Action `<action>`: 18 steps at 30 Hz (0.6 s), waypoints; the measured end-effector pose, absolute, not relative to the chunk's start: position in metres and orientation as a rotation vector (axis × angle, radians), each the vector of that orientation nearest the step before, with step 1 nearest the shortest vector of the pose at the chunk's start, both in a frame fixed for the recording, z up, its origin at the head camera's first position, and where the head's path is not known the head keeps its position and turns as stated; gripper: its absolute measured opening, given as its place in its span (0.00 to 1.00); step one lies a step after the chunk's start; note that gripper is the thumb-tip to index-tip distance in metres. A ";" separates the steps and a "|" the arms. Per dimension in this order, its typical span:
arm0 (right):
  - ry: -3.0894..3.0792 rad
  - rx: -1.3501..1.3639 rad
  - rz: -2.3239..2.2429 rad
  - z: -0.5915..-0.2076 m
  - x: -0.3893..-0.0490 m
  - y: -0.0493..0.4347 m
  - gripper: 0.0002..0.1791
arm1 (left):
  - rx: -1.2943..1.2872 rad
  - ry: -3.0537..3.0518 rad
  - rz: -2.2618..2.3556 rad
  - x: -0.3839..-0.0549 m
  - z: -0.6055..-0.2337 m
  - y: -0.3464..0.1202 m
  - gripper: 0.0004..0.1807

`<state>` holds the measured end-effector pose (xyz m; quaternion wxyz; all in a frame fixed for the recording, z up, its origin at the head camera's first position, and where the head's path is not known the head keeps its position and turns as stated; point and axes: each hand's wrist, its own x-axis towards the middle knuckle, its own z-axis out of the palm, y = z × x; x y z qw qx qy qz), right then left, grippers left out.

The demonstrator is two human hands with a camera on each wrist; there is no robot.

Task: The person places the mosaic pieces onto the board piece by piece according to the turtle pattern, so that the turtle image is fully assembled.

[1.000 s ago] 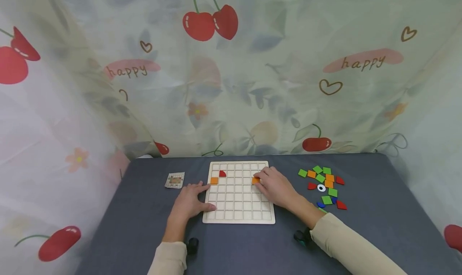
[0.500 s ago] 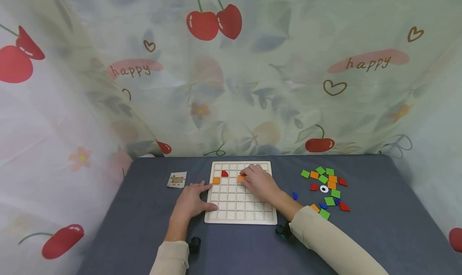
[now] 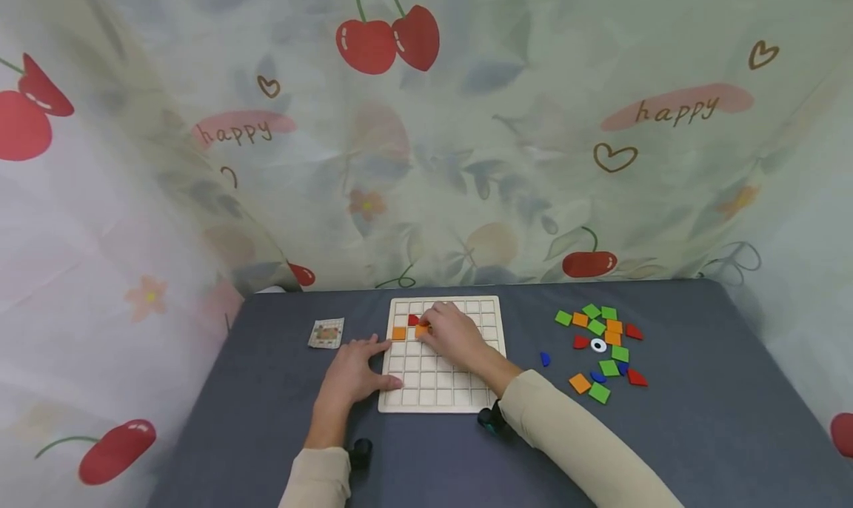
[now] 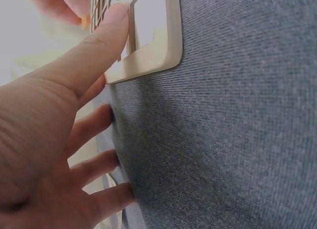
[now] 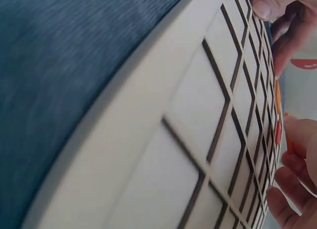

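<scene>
In the head view a pale wooden grid board (image 3: 436,381) lies on the dark cloth. An orange square tile (image 3: 398,333) sits near its left edge, and a red quarter-round tile (image 3: 412,320) lies one row farther back, partly covered by fingers. Between thumb and fingers my right hand (image 3: 456,338) pinches another orange tile (image 3: 421,331) over the board, close to the red one. My left hand (image 3: 353,371) rests at the board's left side. The left wrist view shows its thumb straight on the board's corner (image 4: 168,46), the other fingers spread against the cloth.
Right of the board lies a loose group of green tiles (image 3: 609,368), orange, red and blue tiles, with a white ring-like piece (image 3: 598,346). One blue tile (image 3: 545,359) lies nearer the board. A small patterned card (image 3: 326,333) is at the left.
My right hand has carried the orange tile leftward across the board, from its right side to beside the red tile. My left hand has stayed in place.
</scene>
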<state>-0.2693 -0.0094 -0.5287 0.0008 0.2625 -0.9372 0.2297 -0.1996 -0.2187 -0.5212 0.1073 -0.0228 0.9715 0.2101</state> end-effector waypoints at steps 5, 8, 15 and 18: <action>-2.941 0.824 0.725 -0.533 -0.270 -0.017 0.12 | -0.059 2.862 0.630 -0.200 -0.522 -0.218 0.47; -2.933 0.818 0.714 -0.536 -0.270 -0.019 0.12 | -0.056 2.859 0.637 -0.200 -0.522 -0.218 0.47; -2.937 0.811 0.723 -0.540 -0.271 -0.021 0.12 | -0.061 2.856 0.638 -0.199 -0.522 -0.219 0.47; -2.923 0.803 0.740 -0.539 -0.271 -0.021 0.10 | -0.064 2.854 0.633 -0.199 -0.522 -0.220 0.47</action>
